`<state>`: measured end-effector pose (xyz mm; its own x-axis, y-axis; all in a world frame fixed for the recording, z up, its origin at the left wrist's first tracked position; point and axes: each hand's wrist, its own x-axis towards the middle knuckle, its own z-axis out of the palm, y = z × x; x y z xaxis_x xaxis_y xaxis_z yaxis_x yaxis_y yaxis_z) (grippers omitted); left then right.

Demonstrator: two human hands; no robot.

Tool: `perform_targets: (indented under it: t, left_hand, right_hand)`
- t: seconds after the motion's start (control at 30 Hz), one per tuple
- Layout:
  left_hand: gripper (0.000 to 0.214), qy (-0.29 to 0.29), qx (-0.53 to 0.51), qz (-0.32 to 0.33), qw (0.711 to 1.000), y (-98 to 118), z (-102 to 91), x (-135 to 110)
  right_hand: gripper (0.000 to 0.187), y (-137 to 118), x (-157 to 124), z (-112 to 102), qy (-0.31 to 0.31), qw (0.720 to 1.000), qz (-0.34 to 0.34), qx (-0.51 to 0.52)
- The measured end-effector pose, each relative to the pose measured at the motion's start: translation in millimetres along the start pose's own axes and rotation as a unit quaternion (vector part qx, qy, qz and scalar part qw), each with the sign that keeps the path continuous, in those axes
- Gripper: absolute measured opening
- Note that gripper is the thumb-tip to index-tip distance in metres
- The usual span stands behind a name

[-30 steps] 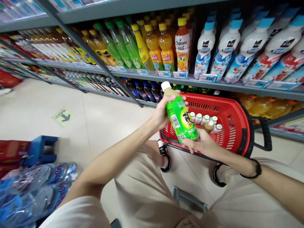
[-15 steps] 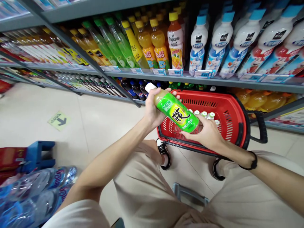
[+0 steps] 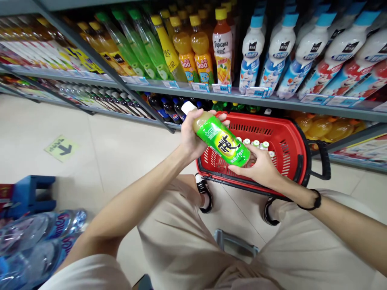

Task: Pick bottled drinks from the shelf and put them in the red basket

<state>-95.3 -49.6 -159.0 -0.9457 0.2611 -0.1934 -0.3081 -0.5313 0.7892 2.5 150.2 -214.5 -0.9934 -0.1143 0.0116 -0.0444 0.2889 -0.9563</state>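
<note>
A juice drink bottle (image 3: 225, 141) with a bright green label and a white cap is held tilted between my two hands, its cap end up and to the left. My left hand (image 3: 192, 135) wraps the neck end just below the cap, its fingertips showing past the far side. My right hand (image 3: 261, 167) grips the base, thumb along the near side. Beneath them on the floor stands a red shopping basket (image 3: 294, 139) with a black handle. Several small white-capped bottles (image 3: 256, 144) sit in it, partly hidden by the juice bottle and my right hand.
Ahead runs a grey shelf (image 3: 193, 92) with rows of drinks, among them orange juice bottles (image 3: 202, 56) and white blue-capped bottles (image 3: 251, 52). At lower left are packs of large water bottles (image 3: 36, 245) and a blue stool (image 3: 32, 195). A floor arrow sticker (image 3: 62, 148) lies left.
The view has shifted slightly, so the basket, stool and floor sticker appear further left. Both hands keep the same grip on the bottle, whose tilt is about unchanged.
</note>
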Motion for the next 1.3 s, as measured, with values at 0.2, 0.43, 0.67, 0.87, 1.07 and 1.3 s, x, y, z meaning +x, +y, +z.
perform_targets:
  t: [0.2, 0.43, 0.67, 0.87, 1.07, 1.3]
  left_hand:
    - [0.037, -0.005, 0.000, 0.001, 1.000, 0.9, 2.0, -2.9]
    - [0.039, -0.006, 0.012, -0.005, 1.000, -1.5, -1.6, 2.5]
    - [0.040, -0.005, 0.015, -0.004, 1.000, -1.6, -3.6, 4.7]
    - [0.039, -0.006, 0.017, -0.005, 1.000, -1.9, -3.8, 3.6]
    - [0.037, -0.022, 0.012, -0.001, 1.000, -3.9, -4.8, 3.6]
    - [0.034, -0.021, 0.008, 0.005, 1.000, -5.2, -2.5, 3.4]
  right_hand:
    - [0.066, 3.4, -2.6, 2.3, 0.004, 1.000, -0.012, -0.018]
    - [0.065, 4.9, -0.4, 2.6, -0.003, 0.999, -0.031, -0.033]
    - [0.058, 5.4, 0.3, 4.3, -0.014, 0.999, -0.027, -0.038]
    - [0.060, 4.7, 0.7, 4.0, -0.019, 0.999, -0.022, -0.035]
    - [0.059, 1.6, 0.3, 2.3, -0.020, 0.998, -0.021, -0.051]
    - [0.065, 2.1, 0.4, 1.2, -0.011, 0.995, -0.021, -0.096]
